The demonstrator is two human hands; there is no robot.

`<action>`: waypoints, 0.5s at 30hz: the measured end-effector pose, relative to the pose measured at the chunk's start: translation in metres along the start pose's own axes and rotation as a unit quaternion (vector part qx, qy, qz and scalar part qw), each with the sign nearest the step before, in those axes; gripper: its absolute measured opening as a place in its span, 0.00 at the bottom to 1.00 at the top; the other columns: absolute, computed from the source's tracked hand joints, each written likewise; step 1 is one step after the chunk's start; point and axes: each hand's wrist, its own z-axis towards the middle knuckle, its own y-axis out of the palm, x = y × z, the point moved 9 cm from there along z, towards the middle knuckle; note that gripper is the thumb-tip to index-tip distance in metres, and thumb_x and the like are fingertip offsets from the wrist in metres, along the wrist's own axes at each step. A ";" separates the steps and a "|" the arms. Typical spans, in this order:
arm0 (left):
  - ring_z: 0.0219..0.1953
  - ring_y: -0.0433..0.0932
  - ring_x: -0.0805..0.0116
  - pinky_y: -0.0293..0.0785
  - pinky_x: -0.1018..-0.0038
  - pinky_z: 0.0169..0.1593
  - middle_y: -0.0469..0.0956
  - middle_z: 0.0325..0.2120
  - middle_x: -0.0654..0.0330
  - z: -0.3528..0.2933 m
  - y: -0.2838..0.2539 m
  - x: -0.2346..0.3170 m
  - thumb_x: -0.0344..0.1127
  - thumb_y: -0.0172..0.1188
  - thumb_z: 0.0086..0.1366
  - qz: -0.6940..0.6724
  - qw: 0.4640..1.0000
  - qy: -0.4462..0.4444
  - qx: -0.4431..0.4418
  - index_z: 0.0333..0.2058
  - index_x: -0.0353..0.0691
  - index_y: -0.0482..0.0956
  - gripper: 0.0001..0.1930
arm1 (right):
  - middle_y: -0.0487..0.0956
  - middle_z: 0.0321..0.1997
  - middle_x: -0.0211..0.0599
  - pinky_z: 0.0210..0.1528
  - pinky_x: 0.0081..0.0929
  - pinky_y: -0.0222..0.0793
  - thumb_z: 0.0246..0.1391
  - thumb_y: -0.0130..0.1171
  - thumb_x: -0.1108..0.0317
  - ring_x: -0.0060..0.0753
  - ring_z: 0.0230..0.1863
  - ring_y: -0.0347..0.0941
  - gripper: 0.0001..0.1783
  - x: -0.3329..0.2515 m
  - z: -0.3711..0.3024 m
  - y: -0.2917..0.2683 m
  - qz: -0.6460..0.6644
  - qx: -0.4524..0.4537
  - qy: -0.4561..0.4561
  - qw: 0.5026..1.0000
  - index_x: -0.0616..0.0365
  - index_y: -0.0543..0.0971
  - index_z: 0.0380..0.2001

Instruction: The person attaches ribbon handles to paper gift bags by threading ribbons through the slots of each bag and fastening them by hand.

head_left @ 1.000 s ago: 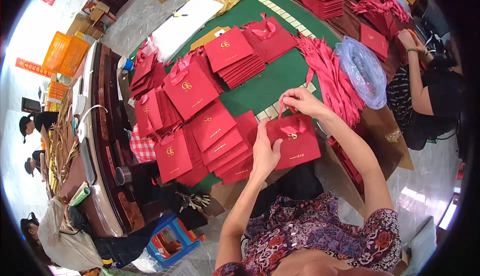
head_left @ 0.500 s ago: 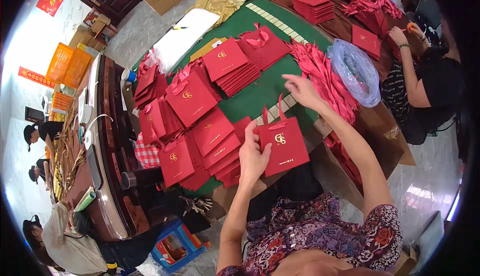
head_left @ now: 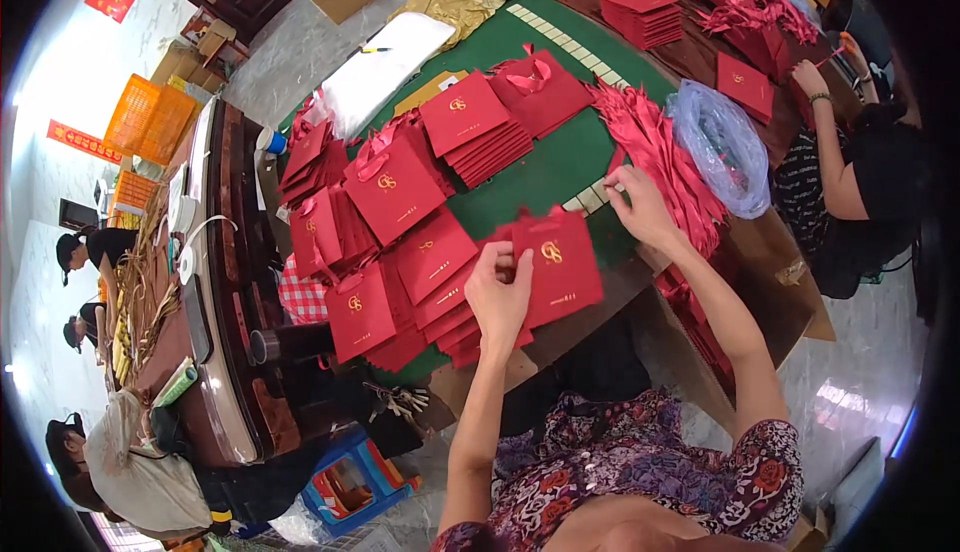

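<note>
Thumb and fingers of the left hand [head_left: 499,290] pinch a square red paper bag [head_left: 561,277] by its left edge; the half-curled right hand [head_left: 642,210], grip unclear, hovers beside loose red satin ribbons [head_left: 662,152]. Leftward, some stacked red bags [head_left: 400,202] already show ribbon loops [head_left: 372,166]; many ribbons lie unused.

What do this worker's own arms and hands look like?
The left hand and right hand are a person's, ungloved, with no watch or bracelet showing. The forearms are bare; the short sleeves have a floral print in dark purple, red and white.
</note>
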 end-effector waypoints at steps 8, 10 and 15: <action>0.40 0.76 0.53 0.72 0.62 0.40 0.73 0.37 0.54 -0.029 0.046 0.084 0.26 0.63 0.57 0.231 0.925 0.301 -0.004 0.45 0.42 0.75 0.16 | 0.74 0.31 0.35 0.38 0.25 0.69 0.61 0.51 0.75 0.24 0.33 0.73 0.05 -0.059 -0.028 -0.008 0.246 -0.036 0.126 0.960 0.62 0.72 0.39; 0.40 0.75 0.51 0.71 0.60 0.41 0.73 0.38 0.53 -0.041 0.073 0.092 0.25 0.62 0.55 0.184 0.938 0.289 -0.054 0.46 0.41 0.73 0.18 | 0.74 0.30 0.31 0.36 0.23 0.67 0.62 0.49 0.73 0.23 0.32 0.70 0.05 -0.043 -0.042 0.002 0.259 -0.030 0.146 0.954 0.61 0.72 0.40; 0.44 0.72 0.48 0.70 0.59 0.46 0.72 0.40 0.50 -0.042 0.109 0.065 0.25 0.65 0.52 0.120 0.968 0.202 -0.091 0.47 0.37 0.71 0.22 | 0.66 0.25 0.23 0.30 0.18 0.58 0.67 0.47 0.61 0.16 0.27 0.60 0.11 0.016 -0.091 0.017 0.462 0.018 0.376 0.803 0.57 0.72 0.37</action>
